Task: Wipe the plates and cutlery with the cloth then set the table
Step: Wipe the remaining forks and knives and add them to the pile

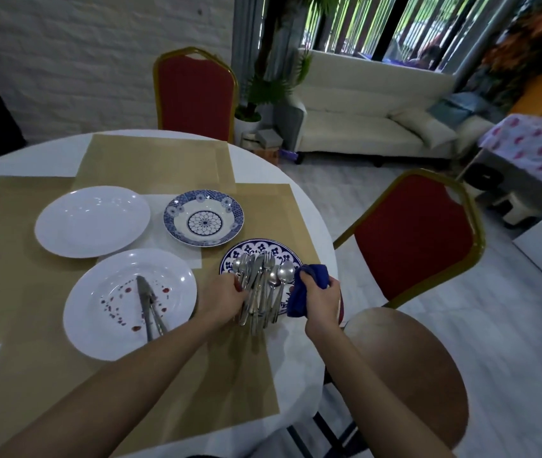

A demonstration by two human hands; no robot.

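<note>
A round white table (pixel 31 153) carries tan mats (pixel 8 259). Farthest left among the dishes, a clean white plate (pixel 91 223) lies flat on a mat. Nearer the person, just below it, sits a spotted plate (pixel 111 325), white with red specks scattered in a ring. Metal tongs (pixel 149 302) lie in it, their arms spreading toward the near rim.

Right of the white plate stands a bowl (pixel 203 221) with a blue pattern and a flower in its centre, close to the white plate but apart from it. Behind the table, beyond the bowl, is a red chair (pixel 197 90) with a gold frame.

The left hand (pixel 223 299) reaches in from the lower left, and its fingers are curled round a bundle of cutlery (pixel 259 292) of spoons, forks and knives. The bundle fans out, heads pointing away from the person, handles hanging down toward the table edge. It is over a blue plate (pixel 259 251), which lies near the table's right edge, just below the bowl. Whether the cutlery touches that plate cannot be told.

Just right of the bundle, the right hand (pixel 322 302) clutches a dark blue cloth (pixel 306 289), fingers wrapped tightly round it. The cloth bunches above and below the fist, just beside the rightmost spoon.

Further right stand a second red chair (pixel 411 239) and a round wooden seat (pixel 405 368). A pale sofa (pixel 362 127) lies beyond, under the window.
</note>
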